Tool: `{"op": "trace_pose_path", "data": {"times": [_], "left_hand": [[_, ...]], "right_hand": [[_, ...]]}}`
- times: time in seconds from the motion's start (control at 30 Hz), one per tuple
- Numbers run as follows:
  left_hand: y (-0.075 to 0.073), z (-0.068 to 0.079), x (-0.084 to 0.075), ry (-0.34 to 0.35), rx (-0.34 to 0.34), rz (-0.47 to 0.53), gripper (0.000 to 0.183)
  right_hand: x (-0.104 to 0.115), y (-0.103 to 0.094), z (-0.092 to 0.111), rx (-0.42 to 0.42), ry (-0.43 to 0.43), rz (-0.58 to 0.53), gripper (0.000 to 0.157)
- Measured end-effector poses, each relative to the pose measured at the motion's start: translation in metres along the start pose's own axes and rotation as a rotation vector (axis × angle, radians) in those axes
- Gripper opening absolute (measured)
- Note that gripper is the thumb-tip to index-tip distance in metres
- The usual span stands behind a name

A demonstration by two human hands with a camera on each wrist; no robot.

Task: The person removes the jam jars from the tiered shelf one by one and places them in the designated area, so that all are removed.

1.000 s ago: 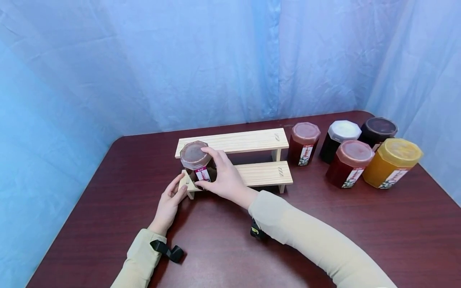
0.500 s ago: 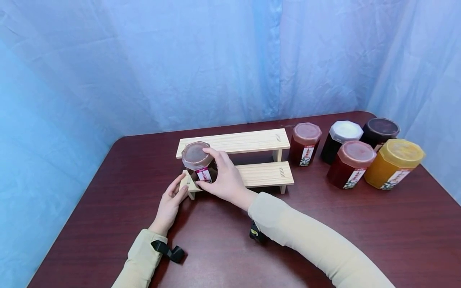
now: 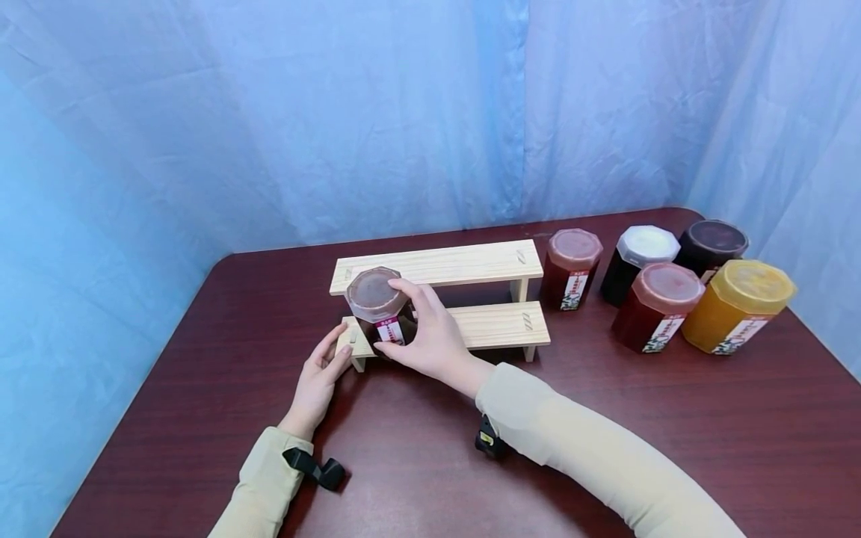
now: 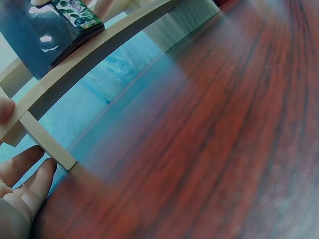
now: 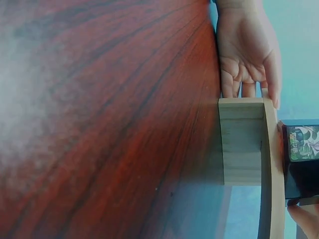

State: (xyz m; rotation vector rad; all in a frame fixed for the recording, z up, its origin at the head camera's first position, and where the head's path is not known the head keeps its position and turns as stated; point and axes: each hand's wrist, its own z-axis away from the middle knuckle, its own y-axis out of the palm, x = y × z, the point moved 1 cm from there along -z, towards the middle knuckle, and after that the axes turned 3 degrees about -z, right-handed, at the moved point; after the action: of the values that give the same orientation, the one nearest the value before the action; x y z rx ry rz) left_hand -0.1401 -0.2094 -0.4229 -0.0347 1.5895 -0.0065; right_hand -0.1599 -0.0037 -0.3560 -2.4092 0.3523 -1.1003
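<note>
A dark octagonal jar [image 3: 377, 293] with a translucent lid and a magenta-topped label stands upright on the left part of the lower wooden shelf [image 3: 484, 326]. My right hand [image 3: 437, 340] holds it from the right, fingertips at the lid's far side and thumb low on the front. The jar's base meets the board in the right wrist view, where its dark side [image 5: 301, 174] shows. My left hand [image 3: 315, 385] holds the shelf's left end, thumb on the board and fingers by the leg [image 4: 52, 144]. The farther fingers are partly hidden in the head view.
A higher wooden shelf [image 3: 437, 266] runs behind the lower one. To the right stand two red jars [image 3: 572, 261] [image 3: 652, 314], a white-lidded dark jar [image 3: 639, 258], a black-lidded jar [image 3: 714, 239] and a yellow jar [image 3: 733, 314]. Blue curtains [image 3: 377, 127] border the table.
The jar has shifted slightly right and nearer along the lower shelf, with my right hand still on it. My left hand keeps its place at the shelf's end.
</note>
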Motion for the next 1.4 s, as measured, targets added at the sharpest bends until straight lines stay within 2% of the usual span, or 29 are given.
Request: {"op": "trace_pose_path", "data": {"times": [0.47, 1.17, 1.4], "left_hand": [[0.000, 0.000, 0.000, -0.002, -0.004, 0.017, 0.050], [0.000, -0.001, 0.001, -0.019, 0.004, 0.009, 0.050], [0.000, 0.000, 0.001, -0.020, 0.000, -0.003, 0.050]], "right_hand": [[-0.003, -0.015, 0.011, 0.009, 0.017, -0.019, 0.085], [-0.007, -0.040, 0.026, -0.043, 0.039, -0.045, 0.086], [-0.006, -0.046, 0.032, -0.052, 0.089, -0.085, 0.085]]}}
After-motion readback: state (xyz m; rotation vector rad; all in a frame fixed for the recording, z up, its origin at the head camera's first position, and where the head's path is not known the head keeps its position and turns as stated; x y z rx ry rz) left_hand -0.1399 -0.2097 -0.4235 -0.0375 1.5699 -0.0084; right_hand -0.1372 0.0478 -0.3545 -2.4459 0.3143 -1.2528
